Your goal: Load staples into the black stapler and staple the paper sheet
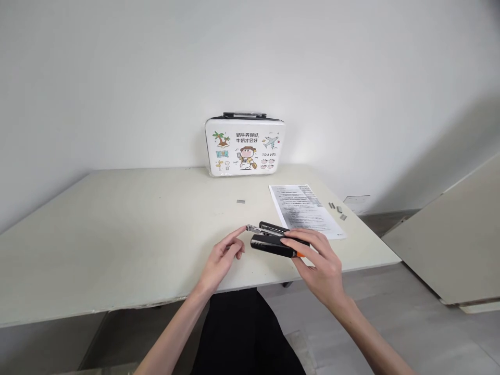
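Note:
My right hand (322, 260) is closed around the rear end of a black stapler (273, 246) with an orange part at its back. The stapler is held above the table near its front edge, its metal staple magazine (258, 229) swung out between the two black halves. With its index finger stretched out, my left hand (224, 256) touches the tip of the magazine; its other fingers are loosely curled and hold nothing. Beyond the stapler lies a printed sheet of paper (300, 208). A small strip of staples (241, 201) rests on the table to its left.
The pale table (117, 234) stands against a white wall. A white case (246, 148) with cartoon prints and a black handle leans upright there. Several small grey staple strips (339, 209) lie by the right edge. A pale panel (449, 239) stands further right.

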`<action>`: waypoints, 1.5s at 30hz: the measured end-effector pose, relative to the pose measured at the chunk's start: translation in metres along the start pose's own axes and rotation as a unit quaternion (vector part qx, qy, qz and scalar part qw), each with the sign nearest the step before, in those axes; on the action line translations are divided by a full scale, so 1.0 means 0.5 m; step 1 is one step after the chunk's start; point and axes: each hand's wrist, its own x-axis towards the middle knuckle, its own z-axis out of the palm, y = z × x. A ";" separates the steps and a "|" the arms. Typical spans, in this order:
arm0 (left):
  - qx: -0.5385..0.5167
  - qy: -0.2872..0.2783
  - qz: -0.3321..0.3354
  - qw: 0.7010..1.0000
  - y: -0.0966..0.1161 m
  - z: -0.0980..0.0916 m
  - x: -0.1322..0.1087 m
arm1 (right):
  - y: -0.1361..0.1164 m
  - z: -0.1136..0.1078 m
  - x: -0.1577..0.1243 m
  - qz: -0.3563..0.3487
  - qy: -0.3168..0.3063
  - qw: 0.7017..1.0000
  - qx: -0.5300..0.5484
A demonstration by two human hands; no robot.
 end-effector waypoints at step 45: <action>-0.416 0.020 -0.121 0.901 -0.005 -0.022 0.005 | 0.029 0.221 0.085 -0.120 -0.282 0.945 0.117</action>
